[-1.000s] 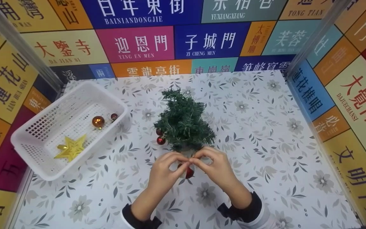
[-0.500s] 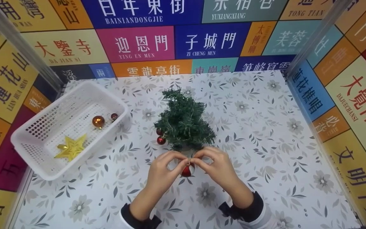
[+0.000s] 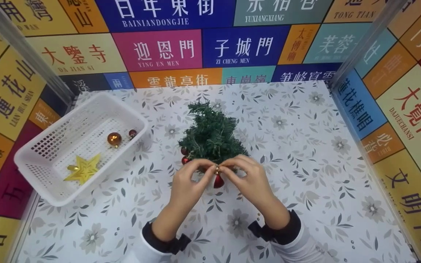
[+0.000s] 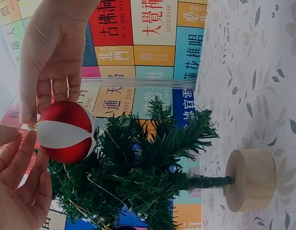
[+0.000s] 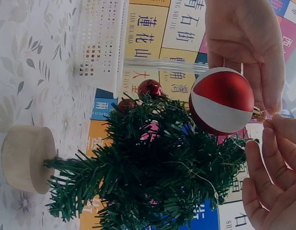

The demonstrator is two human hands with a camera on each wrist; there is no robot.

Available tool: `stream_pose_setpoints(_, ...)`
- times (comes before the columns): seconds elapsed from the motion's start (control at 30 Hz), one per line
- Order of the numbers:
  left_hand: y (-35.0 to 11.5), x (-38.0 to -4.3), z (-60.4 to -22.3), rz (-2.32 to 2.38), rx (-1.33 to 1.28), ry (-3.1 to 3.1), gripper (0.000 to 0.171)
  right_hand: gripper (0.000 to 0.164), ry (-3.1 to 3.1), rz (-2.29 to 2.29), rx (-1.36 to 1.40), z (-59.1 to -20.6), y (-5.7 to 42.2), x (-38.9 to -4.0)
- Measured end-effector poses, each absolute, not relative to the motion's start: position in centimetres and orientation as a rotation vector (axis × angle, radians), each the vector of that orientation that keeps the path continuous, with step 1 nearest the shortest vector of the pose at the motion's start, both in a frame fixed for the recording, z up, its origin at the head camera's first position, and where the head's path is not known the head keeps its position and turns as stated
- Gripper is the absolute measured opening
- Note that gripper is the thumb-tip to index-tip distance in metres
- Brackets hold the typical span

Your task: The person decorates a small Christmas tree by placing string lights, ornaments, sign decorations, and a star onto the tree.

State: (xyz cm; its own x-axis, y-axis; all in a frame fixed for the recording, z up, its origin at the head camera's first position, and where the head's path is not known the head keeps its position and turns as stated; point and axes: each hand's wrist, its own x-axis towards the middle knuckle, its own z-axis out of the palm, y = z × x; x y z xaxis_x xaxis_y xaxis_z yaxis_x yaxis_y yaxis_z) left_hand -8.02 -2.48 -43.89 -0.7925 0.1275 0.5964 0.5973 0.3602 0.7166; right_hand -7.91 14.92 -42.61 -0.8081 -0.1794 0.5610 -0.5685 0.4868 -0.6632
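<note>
Between my two hands hangs a red-and-white Christmas bauble (image 3: 218, 181) with a gold cap. My left hand (image 3: 188, 184) and right hand (image 3: 251, 179) pinch the thin gold loop above it with thumb and forefinger. Both wrist views show the bauble (image 4: 66, 132) close in front of the small green Christmas tree (image 3: 214, 133); whether it touches the branches I cannot tell. The tree stands upright on a round wooden base (image 4: 251, 179). On its left side are two small red baubles (image 5: 150, 88), partly behind my left hand in the head view.
A white plastic basket (image 3: 59, 133) stands at the left. Inside lie a gold star (image 3: 83, 168), an orange-gold bauble (image 3: 114, 138) and a small dark red bauble (image 3: 132, 133). Printed panels enclose the flower-patterned tabletop (image 3: 294, 146) at the back and sides.
Both hands have moved forward and up toward the tree, carrying the bauble with them. It now hangs nearer the lower branches. The tree and basket have stayed in place.
</note>
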Motion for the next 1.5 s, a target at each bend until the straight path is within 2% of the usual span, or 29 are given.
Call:
stream_pose_setpoints(0.33, -2.1, -9.7, -42.6, -1.495, -0.573, -2.194, 0.010, 0.004, -2.336, 1.282, 0.538, -41.2, 14.8, -9.4)
stream_pose_setpoints(0.63, -1.7, -10.4, -42.7, -1.574, -0.502, -2.188, 0.013, 0.010, -2.376, 1.221, 0.461, -41.1, 14.5, -10.4)
stream_pose_setpoints(1.13, -1.2, -11.4, -42.8, -1.258, -0.368, -2.212, 0.010, 0.011, -2.431, 1.166, 0.348, -41.0, 13.8, -11.1)
stream_pose_setpoints(1.5, -1.2, -11.3, -43.2, -1.074, -0.362, -2.225, 0.006, 0.010, -2.445, 1.026, 0.398, -41.5, 13.9, -11.0)
